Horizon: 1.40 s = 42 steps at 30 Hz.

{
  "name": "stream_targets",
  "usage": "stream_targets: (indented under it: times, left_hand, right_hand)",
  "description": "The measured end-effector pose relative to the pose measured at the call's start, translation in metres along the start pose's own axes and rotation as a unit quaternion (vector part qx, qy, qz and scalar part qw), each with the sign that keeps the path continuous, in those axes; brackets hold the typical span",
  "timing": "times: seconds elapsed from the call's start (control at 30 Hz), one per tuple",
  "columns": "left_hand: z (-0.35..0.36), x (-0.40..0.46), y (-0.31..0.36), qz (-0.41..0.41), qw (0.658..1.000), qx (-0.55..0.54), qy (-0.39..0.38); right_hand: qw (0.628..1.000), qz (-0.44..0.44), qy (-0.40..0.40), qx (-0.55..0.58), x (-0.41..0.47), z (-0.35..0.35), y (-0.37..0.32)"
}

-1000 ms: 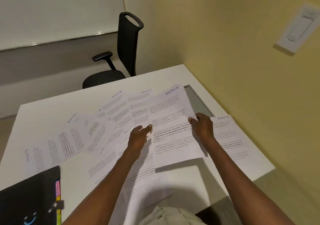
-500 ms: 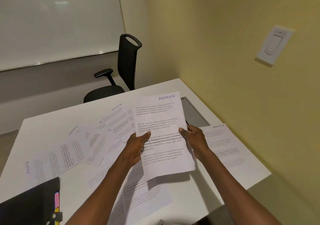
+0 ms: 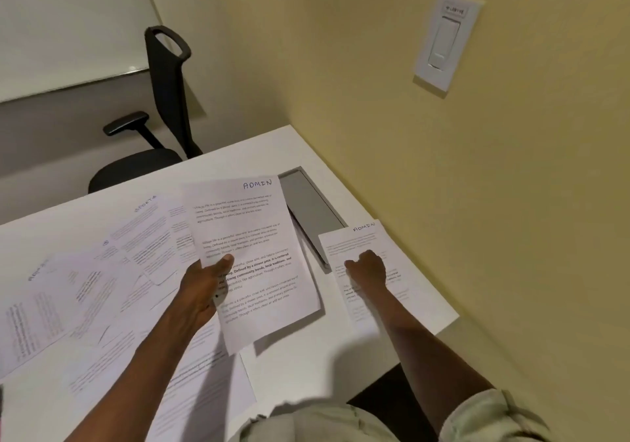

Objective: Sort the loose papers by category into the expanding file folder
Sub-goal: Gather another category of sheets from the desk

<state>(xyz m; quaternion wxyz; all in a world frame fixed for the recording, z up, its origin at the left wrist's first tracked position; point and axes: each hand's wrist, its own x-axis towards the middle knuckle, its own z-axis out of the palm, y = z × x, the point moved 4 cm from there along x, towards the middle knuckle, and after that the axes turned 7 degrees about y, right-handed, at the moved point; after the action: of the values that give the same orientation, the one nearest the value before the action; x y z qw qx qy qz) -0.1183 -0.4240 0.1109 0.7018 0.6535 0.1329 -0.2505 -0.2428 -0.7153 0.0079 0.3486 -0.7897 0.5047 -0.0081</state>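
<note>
1. The left hand (image 3: 201,288) gripped a printed sheet headed "ADMIN" (image 3: 252,257), thumb on its face and fingers behind it, and held it tilted above the white worktop (image 3: 306,349).
2. The right hand (image 3: 366,268) rested on a second sheet headed "ADMIN" (image 3: 366,237), which lay flat near the worktop's right edge beside the yellow wall (image 3: 443,169). Its fingers were curled down onto the paper; whether they pinched the sheet or only pressed it could not be told.
3. A grey panel (image 3: 306,203) was set into the worktop between the two ADMIN sheets, and the top left corner of the second sheet overlapped it.
4. More loose papers (image 3: 102,288) lay spread and overlapping across the left part of the worktop, one with a handwritten heading too blurred to read for certain.
5. Further sheets (image 3: 204,390) lay under the left forearm at the near edge.
6. The expanding file folder was not in view.
7. A black office chair (image 3: 160,118) stood beyond the far edge of the worktop, below a whiteboard (image 3: 68,26).
8. A white wall switch (image 3: 446,39) was mounted on the yellow wall at the upper right.
</note>
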Motion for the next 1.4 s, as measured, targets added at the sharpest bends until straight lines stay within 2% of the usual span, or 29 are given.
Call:
stream_targets:
  times: [0.07, 0.1, 0.2, 0.4, 0.57, 0.7, 0.8, 1.0, 1.07, 1.13, 1.23, 1.4]
  left_hand:
    - [0.01, 0.003, -0.009, 0.0, 1.0, 0.01, 0.014]
    - [0.015, 0.003, -0.012, -0.001, 1.0, 0.025, 0.018]
    - [0.023, 0.002, -0.024, -0.01, 0.998, 0.047, 0.032]
    - [0.032, 0.001, -0.038, -0.022, 0.995, 0.073, 0.063]
    - [0.039, -0.002, -0.032, -0.007, 0.994, 0.084, 0.067]
    - [0.035, -0.008, -0.03, 0.019, 0.99, 0.112, 0.079]
    - [0.025, -0.008, -0.025, 0.04, 0.986, 0.137, 0.091]
    - [0.01, -0.005, -0.014, 0.052, 0.983, 0.126, 0.121]
    - [0.011, -0.008, -0.012, 0.051, 0.984, 0.112, 0.129]
    - [0.011, -0.011, -0.012, 0.048, 0.985, 0.097, 0.136]
    - [0.008, -0.013, -0.014, 0.028, 0.989, 0.064, 0.128]
    - [0.006, -0.018, -0.019, -0.036, 0.996, 0.013, 0.078]
  right_hand:
    - [0.991, 0.018, 0.042, -0.125, 0.021, -0.009, 0.042]
    - [0.985, 0.034, 0.066, -0.153, 0.028, -0.014, 0.061]
    - [0.978, 0.085, 0.08, -0.173, 0.044, -0.022, 0.092]
    - [0.974, 0.067, 0.063, -0.209, 0.061, -0.02, 0.087]
    - [0.981, 0.072, 0.033, -0.18, 0.064, -0.019, 0.082]
    - [0.995, 0.051, 0.03, -0.084, 0.063, -0.024, 0.083]
    - [0.998, -0.004, 0.052, 0.018, 0.06, -0.031, 0.072]
    - [0.975, -0.142, 0.104, 0.135, 0.04, -0.064, 0.014]
    - [0.964, -0.152, 0.105, 0.191, 0.036, -0.076, -0.003]
    - [0.951, -0.132, 0.082, 0.268, 0.032, -0.086, -0.018]
    - [0.927, -0.111, -0.008, 0.358, 0.015, -0.092, -0.042]
    - [0.925, -0.109, -0.114, 0.345, -0.017, -0.067, -0.067]
